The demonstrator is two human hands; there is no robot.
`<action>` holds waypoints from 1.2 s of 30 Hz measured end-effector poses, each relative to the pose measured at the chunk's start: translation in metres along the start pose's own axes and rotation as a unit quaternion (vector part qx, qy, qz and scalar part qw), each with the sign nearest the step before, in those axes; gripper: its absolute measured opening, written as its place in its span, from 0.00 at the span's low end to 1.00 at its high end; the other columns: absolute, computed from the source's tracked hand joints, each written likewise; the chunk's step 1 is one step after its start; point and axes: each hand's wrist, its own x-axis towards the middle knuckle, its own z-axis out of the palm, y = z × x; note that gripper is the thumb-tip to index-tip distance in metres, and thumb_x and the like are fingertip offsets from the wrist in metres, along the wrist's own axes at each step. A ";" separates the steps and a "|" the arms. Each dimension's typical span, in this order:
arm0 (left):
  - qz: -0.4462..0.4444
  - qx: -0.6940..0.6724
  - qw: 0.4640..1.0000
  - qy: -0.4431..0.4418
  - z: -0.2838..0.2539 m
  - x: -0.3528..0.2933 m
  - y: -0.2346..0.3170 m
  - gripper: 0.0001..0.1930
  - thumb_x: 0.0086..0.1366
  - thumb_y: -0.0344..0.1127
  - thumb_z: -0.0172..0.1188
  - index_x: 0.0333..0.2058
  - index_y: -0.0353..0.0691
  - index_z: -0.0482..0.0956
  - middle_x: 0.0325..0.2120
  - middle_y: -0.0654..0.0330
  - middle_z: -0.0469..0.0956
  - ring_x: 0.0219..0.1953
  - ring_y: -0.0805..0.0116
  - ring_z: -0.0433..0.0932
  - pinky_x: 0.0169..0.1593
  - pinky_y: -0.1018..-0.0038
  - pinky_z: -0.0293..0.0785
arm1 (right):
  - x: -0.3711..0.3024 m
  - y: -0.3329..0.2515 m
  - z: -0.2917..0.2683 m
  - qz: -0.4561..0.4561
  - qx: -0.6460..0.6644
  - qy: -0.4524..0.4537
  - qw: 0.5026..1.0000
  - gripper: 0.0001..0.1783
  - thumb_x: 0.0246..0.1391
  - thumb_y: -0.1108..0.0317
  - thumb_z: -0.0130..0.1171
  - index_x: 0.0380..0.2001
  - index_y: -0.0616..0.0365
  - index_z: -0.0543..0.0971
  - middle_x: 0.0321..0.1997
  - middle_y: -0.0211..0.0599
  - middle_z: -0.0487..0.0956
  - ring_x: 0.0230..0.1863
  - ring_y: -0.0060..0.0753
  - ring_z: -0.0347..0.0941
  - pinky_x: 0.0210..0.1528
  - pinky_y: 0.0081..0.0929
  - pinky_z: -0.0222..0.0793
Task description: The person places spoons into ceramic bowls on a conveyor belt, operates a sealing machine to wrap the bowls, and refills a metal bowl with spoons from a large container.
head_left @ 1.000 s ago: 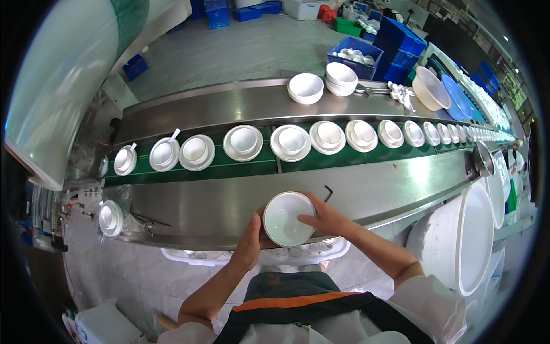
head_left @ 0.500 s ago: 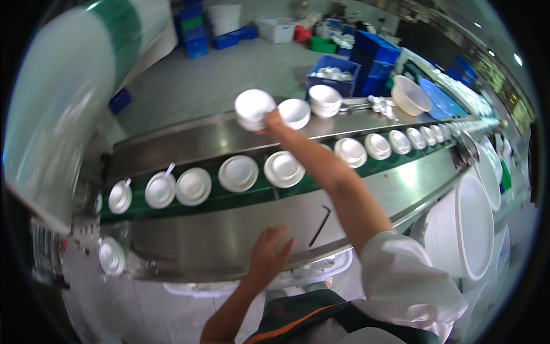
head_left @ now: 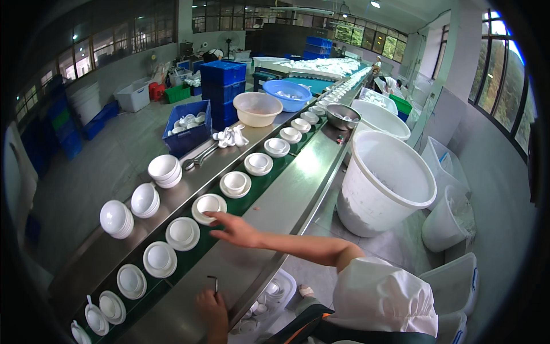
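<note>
Head view, right hand: the right hand [head_left: 236, 230] stretches over the edge of the belt, fingers spread and loose, nothing seen between them.
Bowl on saucer: the nearest white bowl set [head_left: 207, 204] sits just beyond the right hand's fingertips and to their left; whether a finger touches it, I cannot tell.
Left hand: the left hand [head_left: 212, 307] is low and blurred over the steel tabletop [head_left: 286, 192]; its grip cannot be told.
Bent black tool: the hex key [head_left: 215, 284] lies just past the left hand; contact is unclear.
Green belt: the belt [head_left: 186, 258] carries similar sets in a row, running away beyond the right hand and back to its left.
Bowl stacks: three bowl stacks [head_left: 164, 170] stand left of the right hand, across the belt.
White spoons: a pile of spoons [head_left: 230, 136] lies beyond the right hand, also across the belt.
Step in hand: judging by the pose, attending to one bowl on the row.
Next move: any contact there would call for a light fingertip touch at the rim, keeping the bowl centred on its saucer.
</note>
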 end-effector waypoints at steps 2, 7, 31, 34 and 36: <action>-0.048 0.057 0.997 -0.031 -0.050 -0.009 0.031 0.14 0.53 0.38 0.55 0.36 0.37 0.70 0.30 0.51 0.72 0.35 0.55 0.70 0.38 0.65 0.67 | -0.055 0.038 -0.123 0.088 -0.050 0.123 0.987 0.26 0.49 0.70 0.52 0.53 0.55 0.60 0.50 0.46 0.66 0.44 0.34 0.70 0.35 0.25 0.73; -0.191 0.213 0.955 -0.077 -0.073 -0.023 0.085 0.15 0.60 0.38 0.46 0.40 0.36 0.73 0.35 0.48 0.73 0.36 0.51 0.71 0.41 0.62 0.67 | -0.166 0.163 -0.456 0.282 -0.114 0.407 0.861 0.30 0.47 0.69 0.54 0.54 0.56 0.58 0.49 0.50 0.65 0.41 0.38 0.69 0.30 0.30 0.75; 0.041 -0.110 0.990 0.079 0.033 0.236 0.524 0.17 0.53 0.34 0.57 0.42 0.37 0.71 0.41 0.52 0.71 0.43 0.52 0.68 0.45 0.64 0.65 | -0.148 0.181 -0.723 0.249 0.125 0.253 0.927 0.15 0.44 0.69 0.48 0.26 0.77 0.72 0.23 0.45 0.75 0.24 0.34 0.75 0.26 0.23 0.73; 0.136 -0.130 0.982 -0.004 -0.004 0.254 0.526 0.23 0.49 0.34 0.60 0.46 0.37 0.68 0.45 0.51 0.68 0.47 0.52 0.65 0.48 0.64 0.62 | -0.151 0.152 -0.613 0.329 0.164 0.092 0.925 0.18 0.44 0.66 0.49 0.30 0.77 0.70 0.27 0.45 0.75 0.25 0.30 0.74 0.29 0.22 0.73; 0.195 -0.088 0.972 -0.094 -0.009 0.253 0.495 0.33 0.45 0.40 0.63 0.50 0.37 0.63 0.49 0.48 0.63 0.52 0.50 0.60 0.54 0.62 0.57 | -0.144 0.132 -0.533 0.350 0.260 0.006 0.900 0.20 0.44 0.66 0.49 0.34 0.77 0.68 0.29 0.43 0.74 0.26 0.30 0.74 0.30 0.22 0.73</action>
